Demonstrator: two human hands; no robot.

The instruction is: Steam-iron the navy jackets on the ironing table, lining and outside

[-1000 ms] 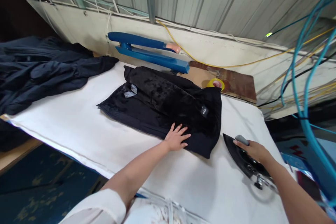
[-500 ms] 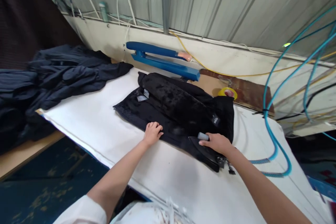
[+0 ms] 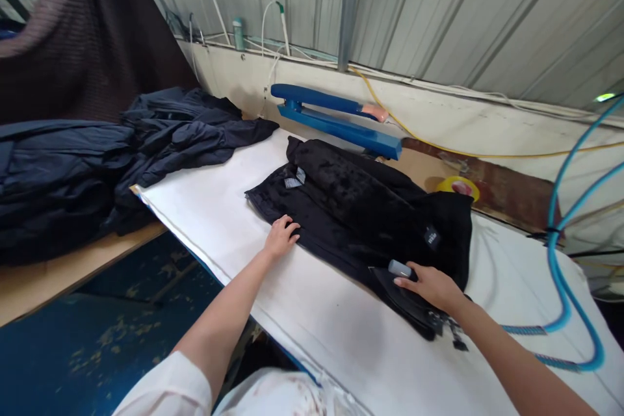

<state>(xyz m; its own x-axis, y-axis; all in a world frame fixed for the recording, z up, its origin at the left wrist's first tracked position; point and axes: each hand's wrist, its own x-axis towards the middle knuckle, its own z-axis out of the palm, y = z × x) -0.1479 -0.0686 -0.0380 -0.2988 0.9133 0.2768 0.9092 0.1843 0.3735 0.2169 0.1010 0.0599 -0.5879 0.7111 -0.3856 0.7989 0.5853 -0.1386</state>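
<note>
A black garment (image 3: 351, 192) with a plush inside lies spread on the white padded table (image 3: 312, 312). Small pale tags (image 3: 294, 179) show at its left, and a dark label (image 3: 431, 237) sits near its right end. My left hand (image 3: 281, 236) is at the garment's near edge, fingers bent onto the cloth with the thumb close to them. In my right hand (image 3: 431, 285) is the grey handle of a steam iron (image 3: 402, 289), closed round it. The iron's dark soleplate lies on the near right edge of the garment, partly hidden by the hand.
Dark navy garments (image 3: 166, 136) are heaped at the left. Behind the black garment stand a blue sleeve board (image 3: 336, 123) and a roll of yellow tape (image 3: 458, 187). Blue hoses (image 3: 560, 273) loop over the table's right side. A yellow cable (image 3: 439, 151) runs along the wall.
The view has turned to the left. My left hand has slid leftward along the garment's near edge. The iron has shifted slightly left over the cloth, still in my right hand.
</note>
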